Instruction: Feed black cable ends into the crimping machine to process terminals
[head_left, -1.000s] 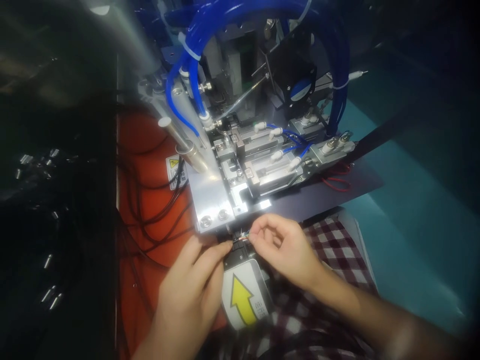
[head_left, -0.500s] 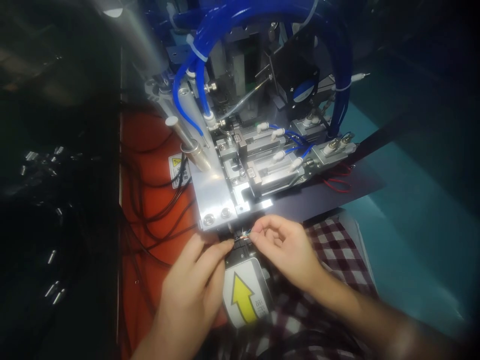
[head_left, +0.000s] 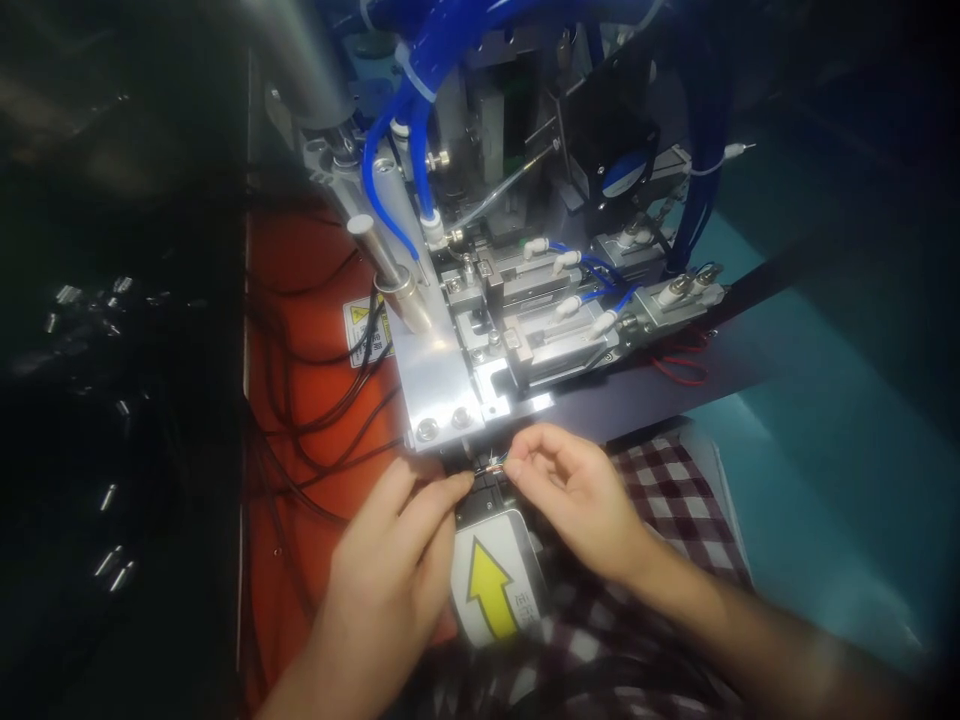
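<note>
Close under the front edge of a metal machine, my left hand (head_left: 409, 540) pinches the dark sheath of a thin cable (head_left: 481, 472) between thumb and fingers. Thin coloured wires (head_left: 496, 466) fan out from the cable's end. My right hand (head_left: 574, 490) has thumb and index finger closed on those wire ends. Both hands nearly meet, just in front of the silver plate (head_left: 442, 395). Below them lies a white label with a yellow arrow (head_left: 491, 590). The fingertips cover part of the cable and wires.
Beyond the hands stands the machine with pneumatic cylinders (head_left: 562, 335) and thick blue air tubes (head_left: 442, 60). Black cables (head_left: 300, 460) cross an orange-red surface (head_left: 300, 250) at left. Red wires (head_left: 682, 368) hang at right. Shiny small pieces (head_left: 112, 565) lie in a dark area far left.
The view has shifted slightly, so the machine appears a little further right and higher. Both hands keep their pinch on the cable and wires with hardly any movement.
</note>
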